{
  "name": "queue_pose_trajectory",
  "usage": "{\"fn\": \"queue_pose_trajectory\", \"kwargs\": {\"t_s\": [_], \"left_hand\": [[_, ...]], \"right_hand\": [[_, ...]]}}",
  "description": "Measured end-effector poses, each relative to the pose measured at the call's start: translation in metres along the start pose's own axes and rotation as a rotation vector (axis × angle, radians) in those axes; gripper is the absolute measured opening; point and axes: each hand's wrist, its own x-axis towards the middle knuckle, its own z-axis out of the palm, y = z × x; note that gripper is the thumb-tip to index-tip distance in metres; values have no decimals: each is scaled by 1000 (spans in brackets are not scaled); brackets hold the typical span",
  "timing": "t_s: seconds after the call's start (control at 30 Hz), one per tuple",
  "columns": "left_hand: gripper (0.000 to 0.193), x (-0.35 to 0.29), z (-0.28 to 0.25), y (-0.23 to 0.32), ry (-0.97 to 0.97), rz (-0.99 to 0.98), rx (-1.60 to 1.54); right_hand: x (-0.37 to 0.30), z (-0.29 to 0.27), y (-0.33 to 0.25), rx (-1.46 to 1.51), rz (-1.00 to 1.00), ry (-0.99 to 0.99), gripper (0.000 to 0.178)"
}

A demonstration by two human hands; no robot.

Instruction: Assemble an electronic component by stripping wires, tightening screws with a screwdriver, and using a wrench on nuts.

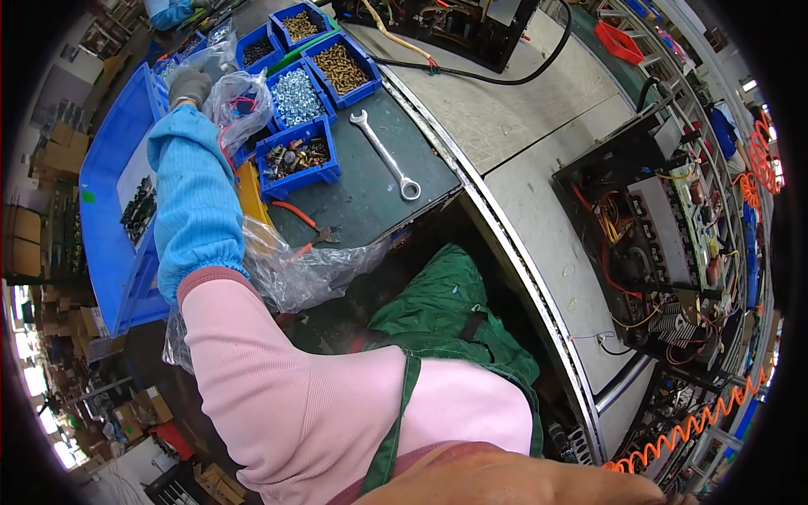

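While the gloved left hand point(189, 87) sits against a clear plastic bag point(252, 94) beside blue bins point(307, 180), right hand's out of view.
Left fingers mostly hidden; can't tell opening or grip.

And we're in a workshop point(539, 198), no mistaking it: blue bins point(305, 178) heaped with screws point(340, 67) and nuts point(296, 97), a wrench point(385, 156) and pliers point(322, 233) out on the bench point(358, 202), and, over right, opened machines point(661, 231) baring wires point(608, 225), orange hose point(703, 418) coiling nearby
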Motion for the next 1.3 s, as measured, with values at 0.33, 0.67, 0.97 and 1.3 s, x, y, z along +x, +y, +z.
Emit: {"fn": "queue_pose_trajectory", "kwargs": {"t_s": [0.33,0.67,0.97,1.3], "left_hand": [[47,1,18,23,-2,275,344],[47,-53,-57,88,461,84,322],[34,-248,-91,307,141,1212,-845],[52,-534,-19,439,-1231,1422,-1195]], "right_hand": [[-5,31,14,-120,53,-95,47],[-64,-1,17,-446,-239,-230,30],[-196,-132,-93,800,-820,-315,71],[-202,-83,-247,954,-1304,-556,66]]}}
